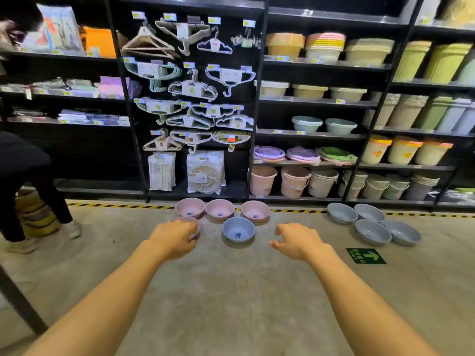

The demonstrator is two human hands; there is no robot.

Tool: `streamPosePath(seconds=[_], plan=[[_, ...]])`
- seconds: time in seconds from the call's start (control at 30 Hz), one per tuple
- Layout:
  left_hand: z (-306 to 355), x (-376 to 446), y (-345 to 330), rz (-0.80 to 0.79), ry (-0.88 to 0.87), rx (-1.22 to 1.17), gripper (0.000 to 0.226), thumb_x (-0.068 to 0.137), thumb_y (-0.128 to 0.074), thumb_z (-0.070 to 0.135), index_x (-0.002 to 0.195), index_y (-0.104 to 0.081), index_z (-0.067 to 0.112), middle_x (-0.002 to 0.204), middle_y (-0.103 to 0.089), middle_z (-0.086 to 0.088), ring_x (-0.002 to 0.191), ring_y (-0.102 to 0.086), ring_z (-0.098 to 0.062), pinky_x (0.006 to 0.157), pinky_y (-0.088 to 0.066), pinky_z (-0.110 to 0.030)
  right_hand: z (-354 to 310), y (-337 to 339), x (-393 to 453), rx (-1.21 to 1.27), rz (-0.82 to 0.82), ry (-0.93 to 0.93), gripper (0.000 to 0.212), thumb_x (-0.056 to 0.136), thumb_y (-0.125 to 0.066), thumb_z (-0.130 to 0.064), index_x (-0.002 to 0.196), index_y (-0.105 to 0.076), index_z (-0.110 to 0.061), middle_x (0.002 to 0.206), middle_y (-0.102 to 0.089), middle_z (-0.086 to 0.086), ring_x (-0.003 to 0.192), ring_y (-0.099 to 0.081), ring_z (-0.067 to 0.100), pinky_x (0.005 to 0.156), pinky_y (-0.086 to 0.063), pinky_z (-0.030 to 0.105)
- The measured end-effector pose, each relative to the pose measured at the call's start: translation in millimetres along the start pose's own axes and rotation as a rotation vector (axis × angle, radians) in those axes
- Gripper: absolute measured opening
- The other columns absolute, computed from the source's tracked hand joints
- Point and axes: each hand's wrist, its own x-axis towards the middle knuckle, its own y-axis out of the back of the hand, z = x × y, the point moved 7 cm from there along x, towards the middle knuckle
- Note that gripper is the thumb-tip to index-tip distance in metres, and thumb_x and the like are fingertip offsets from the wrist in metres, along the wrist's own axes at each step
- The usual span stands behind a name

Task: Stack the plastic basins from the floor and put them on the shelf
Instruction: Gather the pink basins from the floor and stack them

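Small pink basins and a blue basin sit on the floor at mid-frame, below the shelf. They look light, stiff and slick, best gripped at the rim. The left hand covers a pink basin, grip unclear; the right hand hangs loosely open, empty.

Hangers hang above a green floor sign.

Left hand covers most of near pink basin; grip can't be told. Basin sticker labels too small to read. Bystander far left cut off by edge.
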Motion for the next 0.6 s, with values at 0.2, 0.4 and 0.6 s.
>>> streamPosePath(seconds=[0.2, 0.4, 0.6], plan=[[-34.0, 66.8, -27.2, -0.088, 0.063, -0.076, 0.041, 0.092, -0.048, 0.047, 0.124, -0.059, 0.024, 0.127, -0.065, -0.005, 0.109, -0.062, -0.031, 0.085, -0.051, -0.040, -20.7, -31.0, 80.6, 0.028, -0.082, 0.004, 0.049, 0.095, -0.052, -0.056, 0.129, -0.056, -0.021, 0.132, -0.063, 0.009, 0.118, -0.060, 0.032, 0.092, -0.051, 0.046], [-91.8, 172.2, -41.0, -0.087, 0.071, -0.205, 0.041, 0.088, -0.051, 0.052, 0.121, -0.059, 0.028, 0.123, -0.066, -0.002, 0.102, -0.063, -0.029, 0.076, -0.048, -0.037, -47.1, -32.5, 200.7, 0.060, -0.114, 0.002, 0.051, 0.095, -0.053, -0.055, 0.135, -0.054, -0.023, 0.138, -0.060, 0.007, 0.120, -0.058, 0.030, 0.086, -0.047, 0.042], [-165.1, 278.1, -56.7, -0.117, 0.103, -0.236, 0.041, 0.092, -0.054, 0.040, 0.131, -0.055, 0.027, 0.130, -0.063, -0.004, 0.111, -0.060, -0.028, 0.079, -0.048, -0.038, -77.3, -12.4, 322.1, 0.107, -0.090, -0.013, 0.049, 0.095, -0.054, -0.055, 0.132, -0.055, -0.023, 0.129, -0.064, 0.008, 0.110, -0.062, 0.030, 0.085, -0.054, 0.043]])
